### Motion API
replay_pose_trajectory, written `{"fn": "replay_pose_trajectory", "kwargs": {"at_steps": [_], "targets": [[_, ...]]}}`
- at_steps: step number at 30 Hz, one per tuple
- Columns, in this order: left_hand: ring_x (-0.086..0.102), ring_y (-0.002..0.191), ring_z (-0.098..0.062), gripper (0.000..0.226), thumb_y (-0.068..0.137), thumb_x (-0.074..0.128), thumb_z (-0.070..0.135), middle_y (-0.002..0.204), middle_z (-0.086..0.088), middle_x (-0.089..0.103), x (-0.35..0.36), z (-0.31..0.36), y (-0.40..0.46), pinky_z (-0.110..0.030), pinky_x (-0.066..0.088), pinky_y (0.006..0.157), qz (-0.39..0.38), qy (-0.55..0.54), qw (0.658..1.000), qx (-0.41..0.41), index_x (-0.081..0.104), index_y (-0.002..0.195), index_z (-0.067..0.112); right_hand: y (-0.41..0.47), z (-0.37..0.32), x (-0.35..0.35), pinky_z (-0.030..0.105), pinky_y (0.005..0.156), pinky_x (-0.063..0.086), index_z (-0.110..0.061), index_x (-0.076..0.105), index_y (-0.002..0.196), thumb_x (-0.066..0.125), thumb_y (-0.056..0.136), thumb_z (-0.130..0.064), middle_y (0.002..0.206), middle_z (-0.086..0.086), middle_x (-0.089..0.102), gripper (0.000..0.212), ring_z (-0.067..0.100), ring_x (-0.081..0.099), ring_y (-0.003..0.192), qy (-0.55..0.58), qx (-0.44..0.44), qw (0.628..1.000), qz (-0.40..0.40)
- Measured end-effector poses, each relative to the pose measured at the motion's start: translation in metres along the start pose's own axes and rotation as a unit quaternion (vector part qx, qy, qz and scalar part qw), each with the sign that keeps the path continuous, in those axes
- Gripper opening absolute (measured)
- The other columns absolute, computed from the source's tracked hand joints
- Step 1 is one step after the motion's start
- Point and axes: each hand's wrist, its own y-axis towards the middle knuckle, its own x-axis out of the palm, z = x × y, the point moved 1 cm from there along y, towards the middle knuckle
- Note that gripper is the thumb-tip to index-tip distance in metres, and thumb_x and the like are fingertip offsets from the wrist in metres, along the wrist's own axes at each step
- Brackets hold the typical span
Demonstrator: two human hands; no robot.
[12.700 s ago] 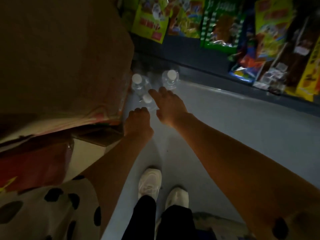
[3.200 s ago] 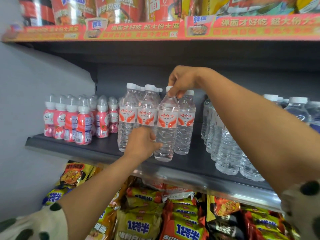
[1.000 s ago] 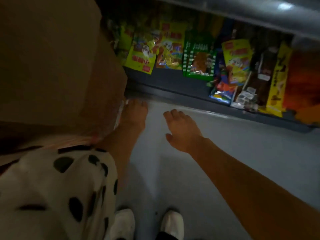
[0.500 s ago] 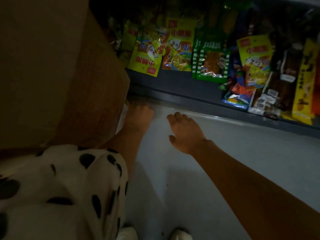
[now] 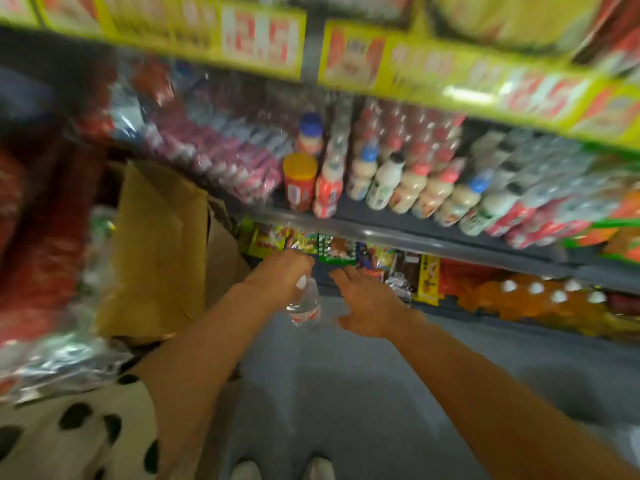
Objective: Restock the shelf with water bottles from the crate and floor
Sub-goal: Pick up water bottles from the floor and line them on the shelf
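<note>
Above grey floor, left hand (image 5: pixel 280 271) gripping clear, red-labelled water bottle (image 5: pixel 304 304)

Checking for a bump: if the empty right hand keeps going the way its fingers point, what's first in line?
Probably the snack packets on the bottom shelf, just beyond the right hand; blur leaves depth unclear.
</note>
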Motion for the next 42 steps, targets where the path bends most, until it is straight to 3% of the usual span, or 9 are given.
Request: {"fn": "replay_pose_trajectory", "kwargs": {"at_steps": [5, 9, 15, 21, 25, 29, 33, 36, 42], "targets": [[0.060, 0.097, -0.023, 0.023, 0.076, 0.077, 0.021, 0.101, -0.004, 0.063, -0.174, 0.044, -0.078, -0.032, 0.045, 0.075, 0.049, -0.037, 0.994, 0.086, 0.068, 0.096, 0.015, -0.070, -0.036, -0.144, 0.041, 0.104, 0.040, -0.018, 0.033, 0.144, 0.079, 0.070, -0.044, 0.141, 0.006, 0.043, 0.090, 0.025, 0.044, 0.127, 0.113, -0.052, 0.991, 0.048], [0.059, 0.086, -0.021, 0.028, 0.076, 0.080, 0.025, 0.094, -0.005, 0.065, -0.304, 0.088, -0.139, -0.032, 0.043, 0.068, 0.104, -0.026, 0.983, 0.149, 0.070, 0.097, 0.009, -0.122, -0.068, -0.246, 0.009, 0.100, 0.034, -0.011, 0.037, 0.141, 0.085, 0.070, -0.022, 0.136, -0.002, 0.047, 0.086, 0.008, 0.043, 0.124, 0.230, -0.116, 0.962, 0.088], [0.050, 0.058, -0.012, 0.023, 0.076, 0.080, 0.029, 0.067, -0.001, 0.060, -0.445, 0.139, -0.223, -0.022, 0.038, 0.054, 0.188, 0.048, 0.964, 0.183, 0.071, 0.087, 0.011, -0.184, -0.105, -0.376, 0.010, 0.091, 0.044, -0.017, 0.034, 0.142, 0.080, 0.075, -0.010, 0.125, -0.012, 0.052, 0.081, -0.010, 0.054, 0.103, 0.293, -0.166, 0.932, 0.135], [0.068, 0.079, -0.022, 0.031, 0.073, 0.083, 0.025, 0.085, -0.002, 0.071, -0.542, 0.164, -0.285, -0.039, 0.054, 0.075, 0.267, -0.004, 0.947, 0.178, 0.066, 0.096, 0.014, -0.225, -0.132, -0.477, 0.022, 0.086, 0.050, -0.018, 0.057, 0.114, 0.082, 0.070, -0.002, 0.107, -0.003, 0.069, 0.053, 0.002, 0.064, 0.092, 0.285, -0.202, 0.916, 0.196], [0.066, 0.070, -0.014, 0.025, 0.078, 0.079, 0.021, 0.083, -0.008, 0.071, -0.602, 0.179, -0.323, -0.026, 0.055, 0.067, 0.331, 0.008, 0.926, 0.184, 0.068, 0.096, 0.008, -0.244, -0.156, -0.544, 0.014, 0.080, 0.050, -0.017, 0.065, 0.102, 0.082, 0.070, -0.003, 0.100, -0.003, 0.071, 0.039, 0.000, 0.066, 0.085, 0.265, -0.224, 0.911, 0.223], [0.069, 0.074, -0.017, 0.023, 0.079, 0.077, 0.024, 0.083, -0.003, 0.073, -0.664, 0.188, -0.345, -0.030, 0.057, 0.071, 0.386, 0.031, 0.901, 0.194, 0.071, 0.098, 0.012, -0.258, -0.177, -0.614, 0.024, 0.088, 0.054, -0.022, 0.067, 0.108, 0.084, 0.071, -0.025, 0.101, -0.007, 0.073, 0.040, 0.005, 0.068, 0.094, 0.197, -0.205, 0.923, 0.258], [0.066, 0.074, -0.016, 0.021, 0.080, 0.076, 0.030, 0.086, -0.004, 0.073, -0.716, 0.182, -0.337, -0.040, 0.056, 0.075, 0.417, 0.050, 0.882, 0.212, 0.073, 0.098, 0.019, -0.259, -0.184, -0.675, 0.019, 0.071, 0.055, -0.023, 0.069, 0.098, 0.081, 0.074, -0.026, 0.091, -0.007, 0.073, 0.027, 0.003, 0.068, 0.082, 0.139, -0.163, 0.939, 0.269], [0.062, 0.076, -0.002, 0.021, 0.085, 0.072, 0.020, 0.089, 0.002, 0.070, -0.748, 0.183, -0.322, -0.028, 0.052, 0.074, 0.440, 0.065, 0.865, 0.233, 0.071, 0.103, 0.010, -0.249, -0.184, -0.708, 0.016, 0.063, 0.051, -0.023, 0.068, 0.091, 0.082, 0.073, -0.021, 0.083, -0.009, 0.072, 0.022, -0.001, 0.067, 0.071, 0.141, -0.149, 0.930, 0.304], [0.067, 0.087, -0.021, 0.024, 0.085, 0.072, 0.018, 0.098, -0.008, 0.072, -0.791, 0.179, -0.275, -0.036, 0.054, 0.084, 0.445, 0.093, 0.858, 0.240, 0.071, 0.106, 0.007, -0.204, -0.163, -0.742, 0.024, 0.071, 0.055, -0.017, 0.071, 0.097, 0.084, 0.070, -0.016, 0.090, -0.003, 0.074, 0.030, 0.008, 0.070, 0.084, 0.186, -0.129, 0.909, 0.349]]}}
